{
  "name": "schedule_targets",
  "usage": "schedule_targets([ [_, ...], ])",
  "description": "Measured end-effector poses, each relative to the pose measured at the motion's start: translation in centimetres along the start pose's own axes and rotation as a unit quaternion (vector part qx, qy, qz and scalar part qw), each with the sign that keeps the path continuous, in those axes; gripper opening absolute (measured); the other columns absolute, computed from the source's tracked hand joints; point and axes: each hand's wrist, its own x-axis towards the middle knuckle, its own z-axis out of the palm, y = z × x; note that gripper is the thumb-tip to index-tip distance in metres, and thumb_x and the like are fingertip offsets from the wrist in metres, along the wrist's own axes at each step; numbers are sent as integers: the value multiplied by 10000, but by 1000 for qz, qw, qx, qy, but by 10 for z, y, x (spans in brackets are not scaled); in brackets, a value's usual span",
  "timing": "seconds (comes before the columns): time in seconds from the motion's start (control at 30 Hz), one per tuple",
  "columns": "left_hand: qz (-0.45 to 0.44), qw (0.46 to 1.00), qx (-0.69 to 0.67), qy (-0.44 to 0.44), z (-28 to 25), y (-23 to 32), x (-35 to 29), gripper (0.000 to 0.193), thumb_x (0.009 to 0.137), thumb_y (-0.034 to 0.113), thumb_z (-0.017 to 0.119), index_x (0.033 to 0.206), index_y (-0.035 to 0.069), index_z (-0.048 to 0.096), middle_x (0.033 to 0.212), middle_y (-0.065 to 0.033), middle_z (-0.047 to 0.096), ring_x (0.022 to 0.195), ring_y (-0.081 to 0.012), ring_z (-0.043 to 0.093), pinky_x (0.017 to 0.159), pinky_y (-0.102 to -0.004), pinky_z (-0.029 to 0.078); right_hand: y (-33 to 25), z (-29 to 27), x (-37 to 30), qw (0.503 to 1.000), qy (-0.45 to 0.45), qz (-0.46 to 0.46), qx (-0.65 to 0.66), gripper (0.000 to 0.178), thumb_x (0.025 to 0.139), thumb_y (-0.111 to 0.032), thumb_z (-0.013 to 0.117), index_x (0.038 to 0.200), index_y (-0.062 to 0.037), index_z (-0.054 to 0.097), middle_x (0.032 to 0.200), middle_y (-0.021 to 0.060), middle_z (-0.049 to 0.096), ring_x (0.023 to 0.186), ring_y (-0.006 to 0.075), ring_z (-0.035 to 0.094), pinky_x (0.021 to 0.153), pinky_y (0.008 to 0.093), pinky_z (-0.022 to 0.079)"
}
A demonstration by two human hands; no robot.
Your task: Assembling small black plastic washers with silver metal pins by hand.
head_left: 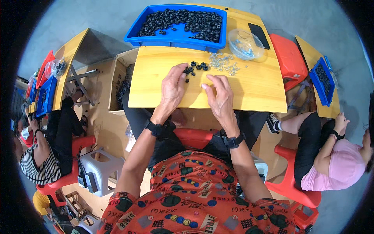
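Small round black caps with holes (199, 66) lie in a loose group on the yellow table between my hands. At the left side of this group, my left hand (173, 86) has its fingertips beside the nearest caps, thumb and forefinger a little apart. My right hand (222, 95) hovers low over the wood just right of the caps, its fingers bent and its thumb apart from the forefinger. No object shows in it. Beyond it, a scatter of tiny clear pieces (224, 63) spreads over the tabletop.
A blue tray (175, 42) full of black caps stands at the table's far side. Beside it are a clear round bowl (246, 54) with small clear and bluish pieces and a black phone (258, 36). A cardboard box (115, 84) is left of the table. People sit at tables on both sides.
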Motion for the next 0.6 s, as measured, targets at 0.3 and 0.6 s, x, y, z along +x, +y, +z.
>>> schedule_targets([
  [0.3, -142, 988, -46, 33, -14, -11, 14, 249, 861, -30, 590, 1099, 3, 654, 1006, -140, 651, 875, -222, 655, 760, -315, 527, 3, 2, 6, 997, -48, -42, -35, 158, 842, -50, 631, 992, -17, 670, 868, 136, 614, 843, 313, 613, 727, 405, 496],
  [0.6, -53, 998, -12, 20, 9, -13, 38, 176, 810, 36, 663, 977, 14, 712, 939, -135, 667, 835, -281, 651, 754, -354, 524, 10, 5, 13, 999, -12, 37, 32, 183, 848, -51, 625, 1025, -16, 652, 869, 158, 633, 778, 315, 641, 690, 383, 507],
])
